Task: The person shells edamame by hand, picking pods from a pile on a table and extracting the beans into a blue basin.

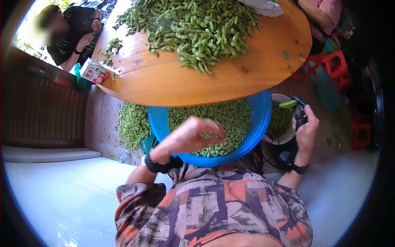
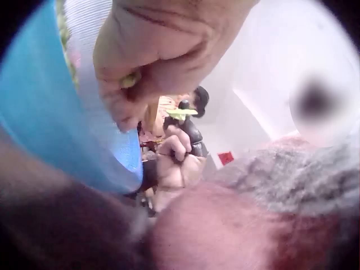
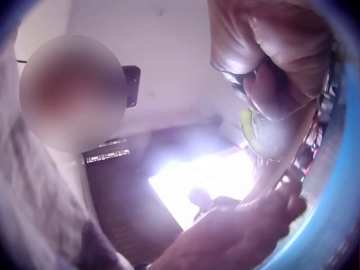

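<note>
Patterned shirt (image 1: 218, 206) nearest lens, just below blue basin (image 1: 158, 119). I see left hand (image 1: 189, 138) over basin's near rim, fingers curled, pinching green bit (image 2: 130, 80) at tips. Right hand (image 1: 305, 125) right of basin, well apart, fingers wrapped on dark tool (image 1: 299, 111); edamame pod (image 1: 288, 104) at tool's top, long axis pointing back toward basin. Left hand nearer shelled beans (image 1: 222, 119) inside basin.
</note>
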### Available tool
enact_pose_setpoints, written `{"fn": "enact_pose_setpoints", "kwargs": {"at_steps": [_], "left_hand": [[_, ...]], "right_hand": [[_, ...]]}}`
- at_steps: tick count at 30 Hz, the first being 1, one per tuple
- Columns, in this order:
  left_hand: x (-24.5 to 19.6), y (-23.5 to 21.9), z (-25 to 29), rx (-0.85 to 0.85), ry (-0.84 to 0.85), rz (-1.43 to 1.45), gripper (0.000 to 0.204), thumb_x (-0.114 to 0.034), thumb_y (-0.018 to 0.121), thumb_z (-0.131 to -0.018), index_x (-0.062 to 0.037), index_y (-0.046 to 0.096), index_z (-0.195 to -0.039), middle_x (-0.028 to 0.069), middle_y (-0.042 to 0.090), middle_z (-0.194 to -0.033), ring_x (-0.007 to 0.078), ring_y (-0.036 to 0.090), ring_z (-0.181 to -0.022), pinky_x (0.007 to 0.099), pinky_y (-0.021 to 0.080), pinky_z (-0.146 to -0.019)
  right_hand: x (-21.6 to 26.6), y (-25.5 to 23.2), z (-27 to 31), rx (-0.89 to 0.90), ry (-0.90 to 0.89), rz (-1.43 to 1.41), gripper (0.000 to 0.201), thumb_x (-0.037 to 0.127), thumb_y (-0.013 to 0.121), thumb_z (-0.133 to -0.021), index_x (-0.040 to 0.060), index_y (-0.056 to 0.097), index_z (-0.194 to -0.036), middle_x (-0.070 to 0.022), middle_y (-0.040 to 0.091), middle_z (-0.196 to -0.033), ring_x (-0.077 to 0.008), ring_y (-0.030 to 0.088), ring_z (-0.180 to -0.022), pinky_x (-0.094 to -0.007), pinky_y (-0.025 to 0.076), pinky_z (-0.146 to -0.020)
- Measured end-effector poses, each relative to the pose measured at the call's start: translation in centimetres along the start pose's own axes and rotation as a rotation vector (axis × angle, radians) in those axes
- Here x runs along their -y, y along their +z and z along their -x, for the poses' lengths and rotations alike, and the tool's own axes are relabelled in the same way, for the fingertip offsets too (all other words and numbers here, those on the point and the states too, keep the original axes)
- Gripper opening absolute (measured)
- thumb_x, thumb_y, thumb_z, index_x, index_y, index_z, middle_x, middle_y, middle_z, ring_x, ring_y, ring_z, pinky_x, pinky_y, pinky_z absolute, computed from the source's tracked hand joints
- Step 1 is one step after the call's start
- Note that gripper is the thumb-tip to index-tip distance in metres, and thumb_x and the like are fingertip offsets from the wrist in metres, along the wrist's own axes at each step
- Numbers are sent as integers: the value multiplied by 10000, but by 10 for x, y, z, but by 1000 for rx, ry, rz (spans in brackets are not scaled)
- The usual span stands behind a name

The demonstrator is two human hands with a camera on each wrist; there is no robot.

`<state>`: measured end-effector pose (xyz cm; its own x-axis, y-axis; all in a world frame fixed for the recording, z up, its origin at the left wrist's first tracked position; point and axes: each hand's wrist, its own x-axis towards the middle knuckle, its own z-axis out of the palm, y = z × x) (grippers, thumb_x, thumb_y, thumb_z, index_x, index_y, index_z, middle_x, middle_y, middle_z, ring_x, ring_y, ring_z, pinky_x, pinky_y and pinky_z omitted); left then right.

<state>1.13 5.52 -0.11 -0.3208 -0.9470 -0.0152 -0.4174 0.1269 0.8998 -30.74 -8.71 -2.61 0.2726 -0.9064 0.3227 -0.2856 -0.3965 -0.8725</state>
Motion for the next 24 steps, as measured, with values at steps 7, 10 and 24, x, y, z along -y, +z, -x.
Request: {"fn": "enact_pose_setpoints", "kwargs": {"at_steps": [7,10,24], "left_hand": [[11,-111,-39,-660,-10,-653,220,-5,671,-803,-78,714,-1005,120,628,-858,290,635,-751,371,518,-689],[17,-117,-55,-662,82,-842,176,-45,678,-805,-88,700,-974,97,571,-986,295,608,-925,398,506,-757],[8,-62,-36,-796,-50,-598,70,-4,606,-855,-19,555,-902,152,614,-792,292,629,-673,372,488,-605]], "right_hand": [[14,-10,-1,-34,158,477,336,-19,540,-864,8,612,-1192,-225,673,-944,-222,672,-893,-338,500,-786],[19,3,-2,-22,157,409,324,-12,559,-848,-2,621,-1165,-246,669,-973,-294,684,-925,-355,503,-787],[51,70,1,269,-98,160,237,0,591,-859,-6,656,-1086,-151,674,-841,-242,674,-768,-317,500,-706]]}}
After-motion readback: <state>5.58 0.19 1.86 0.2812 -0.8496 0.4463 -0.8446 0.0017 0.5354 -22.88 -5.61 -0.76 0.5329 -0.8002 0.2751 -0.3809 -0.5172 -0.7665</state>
